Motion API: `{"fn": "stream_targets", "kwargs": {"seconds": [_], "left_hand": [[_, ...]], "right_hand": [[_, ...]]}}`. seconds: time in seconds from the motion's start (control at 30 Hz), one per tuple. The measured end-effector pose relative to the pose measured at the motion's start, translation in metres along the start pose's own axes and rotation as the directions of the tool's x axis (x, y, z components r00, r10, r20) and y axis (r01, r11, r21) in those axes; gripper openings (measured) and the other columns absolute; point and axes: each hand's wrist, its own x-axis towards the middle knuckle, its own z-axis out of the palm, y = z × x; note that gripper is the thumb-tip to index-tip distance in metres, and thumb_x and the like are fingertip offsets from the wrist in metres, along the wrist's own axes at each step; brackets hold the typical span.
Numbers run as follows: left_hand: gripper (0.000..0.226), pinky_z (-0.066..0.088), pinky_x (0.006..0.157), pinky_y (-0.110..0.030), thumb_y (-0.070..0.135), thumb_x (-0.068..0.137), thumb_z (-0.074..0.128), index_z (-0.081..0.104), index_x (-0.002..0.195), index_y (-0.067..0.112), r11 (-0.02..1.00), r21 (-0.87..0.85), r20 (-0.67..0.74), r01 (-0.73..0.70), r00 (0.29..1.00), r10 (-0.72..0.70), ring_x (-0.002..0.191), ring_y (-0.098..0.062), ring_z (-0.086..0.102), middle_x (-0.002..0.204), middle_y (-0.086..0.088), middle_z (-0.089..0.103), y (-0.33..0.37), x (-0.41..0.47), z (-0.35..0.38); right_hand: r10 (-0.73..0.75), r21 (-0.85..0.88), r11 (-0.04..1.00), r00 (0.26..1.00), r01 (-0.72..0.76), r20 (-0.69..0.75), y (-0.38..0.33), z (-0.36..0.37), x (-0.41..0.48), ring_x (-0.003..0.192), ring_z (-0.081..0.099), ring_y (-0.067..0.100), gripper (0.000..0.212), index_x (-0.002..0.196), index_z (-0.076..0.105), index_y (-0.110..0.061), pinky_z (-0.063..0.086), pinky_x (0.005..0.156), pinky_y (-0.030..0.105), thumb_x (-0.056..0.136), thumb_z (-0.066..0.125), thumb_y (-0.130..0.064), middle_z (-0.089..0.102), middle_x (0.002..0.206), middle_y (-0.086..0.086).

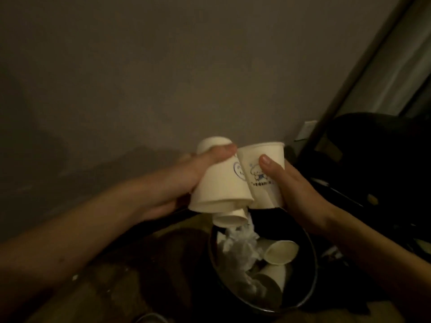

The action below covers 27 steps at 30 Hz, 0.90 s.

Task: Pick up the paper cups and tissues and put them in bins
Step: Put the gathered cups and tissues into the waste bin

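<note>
with left hand (193,174) clasping an upturned cup (221,185) and right hand (295,191) clasping an upright cup (268,150), centre both inside the bin (306,271) rim, then tip and let go.

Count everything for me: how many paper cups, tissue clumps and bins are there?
Paper cups: 5 (one in the left hand, one poking out below it, one in the right hand, two in the bin)
Tissue clump: 1
Bin: 1
Total: 7
</note>
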Motion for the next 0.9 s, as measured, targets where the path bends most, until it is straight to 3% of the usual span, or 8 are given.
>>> {"fn": "stream_targets", "kwargs": {"seconds": [0.07,0.17,0.33,0.47,0.6,0.7,0.8,0.9], "left_hand": [[0.097,0.059,0.066,-0.035,0.067,0.035,0.08,0.061,0.117,0.018,0.999,0.009,-0.026,0.049,0.998,-0.049,0.083,-0.023,0.075,0.093,-0.004,0.077,-0.02,0.02,0.032],[0.086,0.059,0.065,-0.032,0.069,0.032,0.084,0.058,0.102,0.026,0.996,-0.012,-0.053,0.087,0.995,-0.088,0.076,-0.014,0.074,0.081,0.007,0.076,-0.054,0.052,0.063],[0.071,0.058,0.076,-0.028,0.088,0.044,0.068,0.066,0.102,0.047,0.977,0.204,0.017,0.063,0.998,-0.068,0.085,-0.001,0.07,0.093,0.019,0.073,-0.097,0.072,0.08],[0.039,0.046,0.062,-0.021,0.08,0.079,0.044,0.048,0.104,0.05,0.903,0.424,-0.127,0.063,0.992,-0.009,0.085,0.0,0.059,0.099,0.018,0.061,-0.111,0.08,0.082],[0.022,0.037,0.068,-0.022,0.061,0.098,0.028,0.039,0.111,0.048,0.779,0.626,-0.125,-0.031,0.982,0.139,0.09,0.001,0.048,0.1,0.021,0.047,-0.123,0.08,0.076],[0.021,0.037,0.077,-0.024,0.047,0.102,0.028,0.047,0.108,0.039,0.643,0.752,-0.052,-0.147,0.959,0.279,0.101,-0.008,0.051,0.106,0.014,0.048,-0.126,0.073,0.073],[0.024,0.041,0.086,-0.029,0.042,0.102,0.038,0.05,0.119,0.031,0.488,0.843,0.03,-0.228,0.924,0.381,0.106,-0.009,0.051,0.118,0.01,0.055,-0.115,0.063,0.067],[0.034,0.041,0.093,-0.034,0.049,0.095,0.051,0.049,0.124,0.031,0.363,0.882,0.175,-0.301,0.924,0.341,0.109,-0.007,0.048,0.119,0.011,0.055,-0.119,0.042,0.062]], "right_hand": [[0.046,-0.074,0.996,0.996,-0.051,-0.074,0.019,-0.026,-0.015,0.11,0.067,0.024,0.066,0.13,0.054,-0.024,0.054,0.091,0.039,0.08,0.06,-0.067,0.069,0.121,0.004],[0.11,-0.197,0.97,0.981,-0.141,-0.158,0.048,-0.055,-0.034,0.111,0.065,0.013,0.074,0.131,0.05,-0.034,0.049,0.099,0.042,0.075,0.049,-0.081,0.065,0.124,-0.005],[0.219,-0.292,0.916,0.954,-0.274,-0.206,0.084,-0.082,-0.051,0.1,0.066,0.001,0.067,0.128,0.043,-0.033,0.055,0.082,0.023,0.072,0.051,-0.071,0.063,0.122,-0.009],[0.261,-0.511,0.801,0.95,-0.312,-0.172,0.097,-0.082,-0.055,0.091,0.058,-0.009,0.088,0.147,0.015,-0.033,0.048,0.071,0.007,0.074,0.042,-0.074,0.055,0.121,-0.021],[0.189,-0.654,0.714,0.968,-0.249,-0.162,0.106,-0.073,-0.056,0.12,0.056,0.014,0.096,0.146,-0.023,-0.043,0.046,0.093,0.026,0.079,0.036,-0.076,0.039,0.152,-0.002],[0.113,-0.748,0.636,0.982,-0.191,-0.154,0.106,-0.068,-0.061,0.122,0.05,0.016,0.082,0.145,-0.003,-0.045,0.046,0.089,0.027,0.078,0.03,-0.077,0.03,0.155,-0.001],[0.051,-0.857,0.491,0.987,-0.157,-0.152,0.107,-0.062,-0.07,0.118,0.042,0.01,0.089,0.143,0.025,-0.023,0.04,0.091,0.023,0.075,0.021,-0.078,0.042,0.144,-0.001],[0.036,-0.94,0.302,0.987,-0.159,-0.156,0.111,-0.056,-0.08,0.123,0.04,0.015,0.091,0.14,0.037,-0.018,0.038,0.101,0.031,0.076,0.013,-0.078,0.05,0.138,-0.001]]}}
